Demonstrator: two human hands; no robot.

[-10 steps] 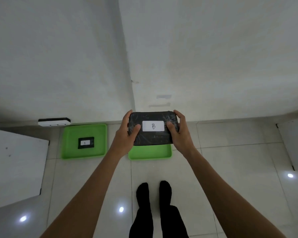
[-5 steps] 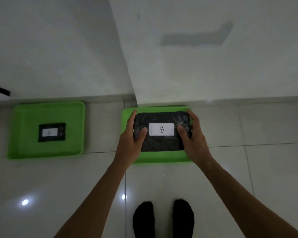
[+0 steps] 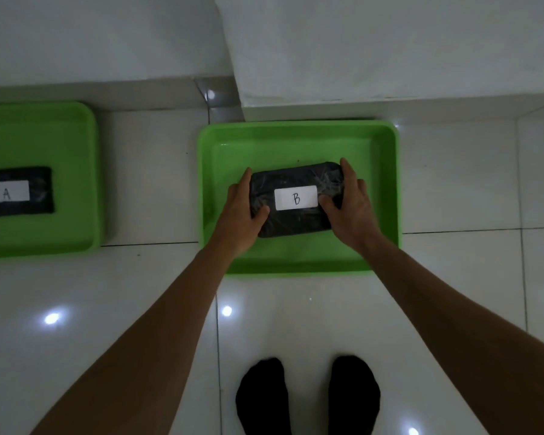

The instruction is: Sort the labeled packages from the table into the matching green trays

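Note:
A black wrapped package with a white label "B" (image 3: 296,199) is inside the right green tray (image 3: 299,142) on the floor. My left hand (image 3: 241,211) grips its left end and my right hand (image 3: 349,205) grips its right end, thumbs on top. Whether the package rests on the tray bottom I cannot tell. The left green tray (image 3: 76,171), cut off by the frame edge, holds a black package labeled "A" (image 3: 16,191).
Both trays sit on glossy white floor tiles against a white wall, which has a jutting corner (image 3: 236,98) behind the right tray. My feet in black socks (image 3: 308,397) stand in front of the right tray.
My hands have lowered the "B" package down into the right tray. My view has dropped closer to the floor, so the trays look larger.

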